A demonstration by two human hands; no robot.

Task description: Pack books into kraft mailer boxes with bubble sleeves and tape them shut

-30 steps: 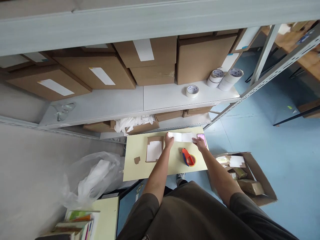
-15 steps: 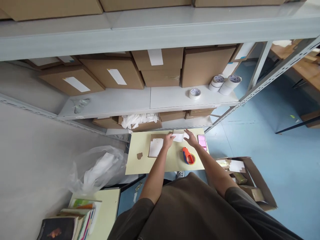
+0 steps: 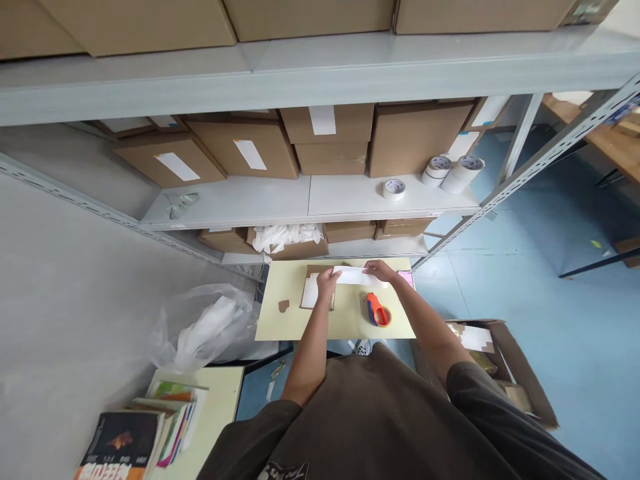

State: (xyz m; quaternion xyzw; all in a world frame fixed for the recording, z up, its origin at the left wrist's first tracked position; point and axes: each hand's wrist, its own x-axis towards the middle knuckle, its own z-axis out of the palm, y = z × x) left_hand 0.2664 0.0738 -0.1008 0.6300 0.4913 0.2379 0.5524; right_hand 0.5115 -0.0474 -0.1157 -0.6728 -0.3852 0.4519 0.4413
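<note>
Between both hands a strip of white paper (image 3: 352,275) is held stretched out above the small pale-yellow table (image 3: 280,327). My left hand (image 3: 327,283) pinches its left end, and my right hand (image 3: 381,270) grips it toward the right. Under the left hand lies a piece of brown cardboard with white paper (image 3: 310,291) on it, partly covered by the hand and strip. An orange and blue tape dispenser (image 3: 377,310) with a yellow roll rests near my right forearm. A phone (image 3: 406,276) with a pink screen shows partly behind the right wrist.
A grey shelf (image 3: 240,207) stands ahead with cardboard boxes (image 3: 245,147) and white tape rolls (image 3: 394,189). A cardboard scrap (image 3: 284,306) lies on the table. On the floor at right is an open carton (image 3: 530,380); at left are a plastic bag (image 3: 210,330) and books (image 3: 125,440).
My right hand has closed from a spread position onto the white paper. The strip now appears longer and straighter between my hands, and my left hand has shifted slightly. The camera view has shifted too.
</note>
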